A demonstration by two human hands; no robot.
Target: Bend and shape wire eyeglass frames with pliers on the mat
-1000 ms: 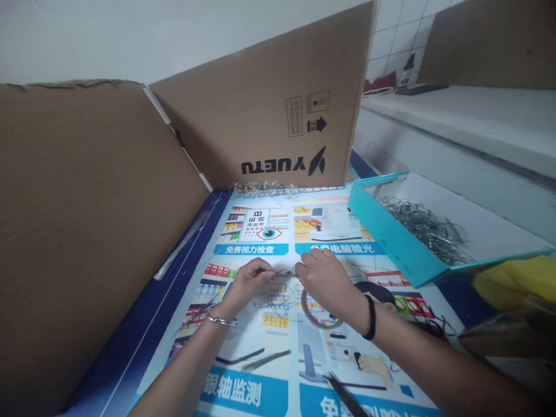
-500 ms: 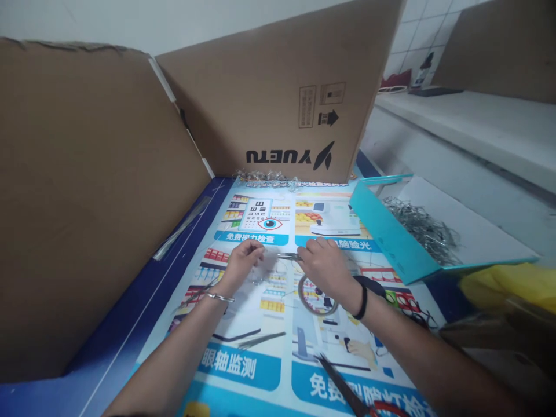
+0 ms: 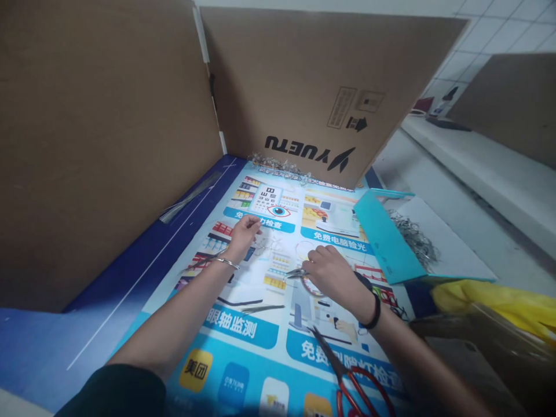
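My left hand [image 3: 245, 236], with a silver bracelet on the wrist, is closed in a pinch above the printed sheet [image 3: 290, 246]. Whatever its fingertips hold is too fine to make out; faint thin lines show just beside them. My right hand [image 3: 334, 278] grips a pair of pliers [image 3: 296, 273], whose narrow metal tips point left and whose handles are hidden in the palm. Beneath that hand lies a tape roll [image 3: 309, 286], partly covered. Scissors [image 3: 360, 379] with red handles rest nearer me. Some thin wires [image 3: 260, 309] lie on the sheet between my forearms.
Cardboard panels [image 3: 130, 127] stand at the left and back. A turquoise box [image 3: 377, 234] at the right contains many tangled wire pieces [image 3: 412, 237]. Shiny wire bits [image 3: 282, 167] line the back panel's foot. More straight wires [image 3: 191, 198] lie left; yellow material [image 3: 490, 298] sits right.
The camera view has shifted and tilted. My hands have moved apart: the left is farther forward, and the right, with the pliers, has come lower toward me. More of the scissors shows.
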